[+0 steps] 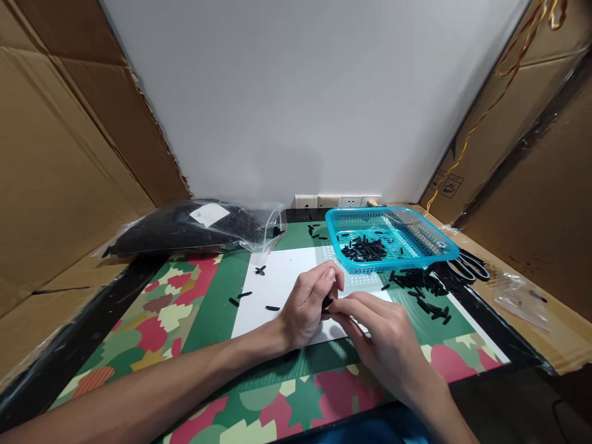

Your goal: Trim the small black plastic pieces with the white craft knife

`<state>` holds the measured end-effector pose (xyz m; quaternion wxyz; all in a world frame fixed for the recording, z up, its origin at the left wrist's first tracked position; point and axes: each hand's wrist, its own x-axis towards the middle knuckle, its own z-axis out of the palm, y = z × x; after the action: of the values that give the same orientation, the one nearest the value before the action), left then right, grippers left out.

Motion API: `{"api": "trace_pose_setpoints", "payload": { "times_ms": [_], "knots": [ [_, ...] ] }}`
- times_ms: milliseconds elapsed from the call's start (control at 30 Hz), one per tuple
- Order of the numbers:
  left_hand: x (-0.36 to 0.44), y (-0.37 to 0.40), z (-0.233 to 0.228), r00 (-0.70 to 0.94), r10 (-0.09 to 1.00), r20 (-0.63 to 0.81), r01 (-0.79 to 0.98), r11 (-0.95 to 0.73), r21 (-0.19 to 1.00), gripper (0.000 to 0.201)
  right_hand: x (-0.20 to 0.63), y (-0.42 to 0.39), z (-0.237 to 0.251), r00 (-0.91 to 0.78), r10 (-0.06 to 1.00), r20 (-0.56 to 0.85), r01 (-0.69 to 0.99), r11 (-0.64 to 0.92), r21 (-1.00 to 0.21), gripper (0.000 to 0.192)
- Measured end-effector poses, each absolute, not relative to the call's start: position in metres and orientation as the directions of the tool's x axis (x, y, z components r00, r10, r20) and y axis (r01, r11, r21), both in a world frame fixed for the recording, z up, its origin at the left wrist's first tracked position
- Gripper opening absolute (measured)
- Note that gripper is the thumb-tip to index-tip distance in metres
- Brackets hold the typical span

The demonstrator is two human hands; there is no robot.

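Cardboard panels point(60, 154) enclose the workspace on both sides, and a plain pale wall point(300, 92) closes it off behind. Below them the counter point(152, 314) is covered by a camouflage-patterned mat in green, red and cream, with a smooth white sheet point(282, 283) laid on it directly beneath the hands.

Well beyond the left hand, a large clear zip bag point(194, 228) packed with black parts lies flat, a white label showing on its top. Beyond the right hand a turquoise plastic basket point(393, 237) with perforated walls is set; a modest heap of short black pieces point(365, 248) is gathered in it. Just outside the basket, ahead of the right hand, a loose pile of black pieces point(423, 290) is spread on the mat, with black-handled scissors point(472, 266) farther out. A few stray pieces point(252, 290) are scattered on the sheet ahead of the left hand.

Both hands are brought together over the white sheet. The left hand point(308, 308) is curled, and a small black piece point(327, 302) is pinched at its fingertips; the right hand point(383, 336) meets it there, fingers closed on the same piece, though whether one part or two is held cannot be made out at this size.

Judging by the full bag against the small heap in the basket, only a minor share appears to be processed, and most is left.
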<state>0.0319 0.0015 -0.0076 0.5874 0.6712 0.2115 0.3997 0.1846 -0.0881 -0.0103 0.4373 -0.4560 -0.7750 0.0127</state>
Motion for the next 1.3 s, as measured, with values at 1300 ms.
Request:
{"api": "trace_pose_setpoints", "payload": {
  "times_ms": [1300],
  "knots": [
    [0.031,0.001,-0.01,0.69,0.68,0.248,-0.208,-0.142,0.968,0.038,0.211,-0.087,-0.002,0.201,0.891,0.407,0.302,0.338,-0.891,0.01]
  ]
}}
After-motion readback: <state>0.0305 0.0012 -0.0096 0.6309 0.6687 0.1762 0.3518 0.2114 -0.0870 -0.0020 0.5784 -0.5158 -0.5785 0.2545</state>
